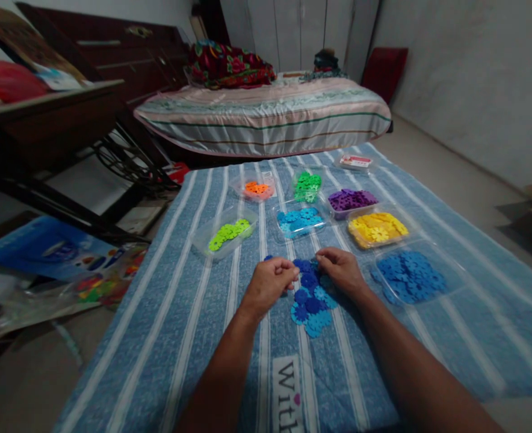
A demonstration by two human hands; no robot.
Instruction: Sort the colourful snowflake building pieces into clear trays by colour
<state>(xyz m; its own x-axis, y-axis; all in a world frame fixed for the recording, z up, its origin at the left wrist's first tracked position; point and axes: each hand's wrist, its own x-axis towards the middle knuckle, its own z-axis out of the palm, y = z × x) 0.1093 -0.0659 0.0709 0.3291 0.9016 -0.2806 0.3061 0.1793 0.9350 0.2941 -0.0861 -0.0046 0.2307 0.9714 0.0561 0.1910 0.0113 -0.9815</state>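
Observation:
A loose heap of flower-shaped plastic discs (311,294), in dark and lighter blue, lies on the striped cloth between my hands. My left hand (272,284) is closed at the heap's left side, thumb and fingers pressed together; whatever they hold is hidden. On the opposite side my right hand (342,272) pinches with thumb and forefinger by a dark blue disc (315,263); I cannot tell whether that disc is gripped or lies on the heap. Right of this hand stands a clear tub (453,273) of blue discs. Beyond the heap is another tub (303,231) with light blue ones.
Further clear tubs hold lime discs (230,233), orange discs (257,190), green discs (307,185), purple discs (351,200) and yellow discs (378,228). A lidded box (355,161) sits at the table's far edge. Behind is a bed (266,120); bags (108,282) lie left.

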